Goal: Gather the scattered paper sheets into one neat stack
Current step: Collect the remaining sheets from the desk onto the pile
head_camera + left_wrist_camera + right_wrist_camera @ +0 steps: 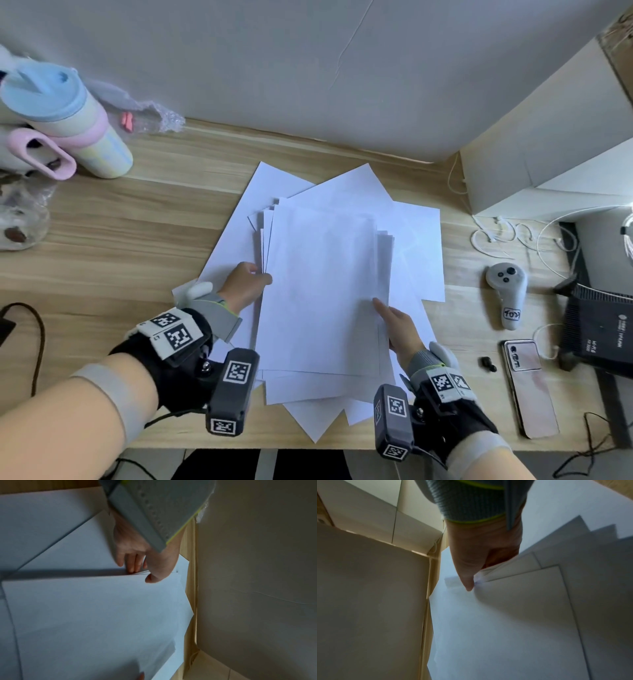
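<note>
A loose pile of white paper sheets [322, 287] lies fanned in the middle of the wooden desk [137, 212]. Several sheets on top form a rough stack; others [418, 240] stick out beneath at angles. My left hand [248, 282] grips the stack's left edge, thumb on top and fingers [133, 566] tucked under the sheets [96, 608]. My right hand [394, 320] pinches the stack's right edge, thumb [467, 582] on top of the sheets [513, 615] and the other fingers hidden under them.
A pastel tumbler [65, 120] and plastic bags stand at the back left. To the right lie a white controller [507, 291], a phone [529, 387], a black device [603, 329], white cables and a white box [548, 144]. A grey wall closes the back.
</note>
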A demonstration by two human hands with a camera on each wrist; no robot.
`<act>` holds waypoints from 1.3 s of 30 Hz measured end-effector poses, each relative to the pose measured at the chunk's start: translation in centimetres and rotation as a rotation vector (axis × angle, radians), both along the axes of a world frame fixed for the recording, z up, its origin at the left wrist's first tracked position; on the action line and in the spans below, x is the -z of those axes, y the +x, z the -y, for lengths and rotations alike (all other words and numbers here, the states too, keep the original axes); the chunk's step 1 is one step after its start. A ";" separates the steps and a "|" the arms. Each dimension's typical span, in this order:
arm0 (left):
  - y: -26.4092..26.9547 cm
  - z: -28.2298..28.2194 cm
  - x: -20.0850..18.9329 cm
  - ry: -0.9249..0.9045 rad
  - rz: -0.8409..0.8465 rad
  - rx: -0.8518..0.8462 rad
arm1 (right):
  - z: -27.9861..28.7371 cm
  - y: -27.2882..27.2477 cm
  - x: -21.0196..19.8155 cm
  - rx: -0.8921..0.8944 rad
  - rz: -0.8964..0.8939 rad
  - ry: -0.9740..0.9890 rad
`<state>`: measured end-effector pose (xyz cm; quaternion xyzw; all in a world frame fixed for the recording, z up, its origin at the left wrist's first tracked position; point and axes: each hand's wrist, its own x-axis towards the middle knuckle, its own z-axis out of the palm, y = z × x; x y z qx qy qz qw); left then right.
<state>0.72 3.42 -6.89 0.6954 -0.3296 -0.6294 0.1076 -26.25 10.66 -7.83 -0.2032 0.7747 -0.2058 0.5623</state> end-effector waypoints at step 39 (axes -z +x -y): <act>0.3 1.4 -6.6 -0.558 -0.269 -0.021 | 3.7 3.4 -8.4 0.042 0.256 -0.680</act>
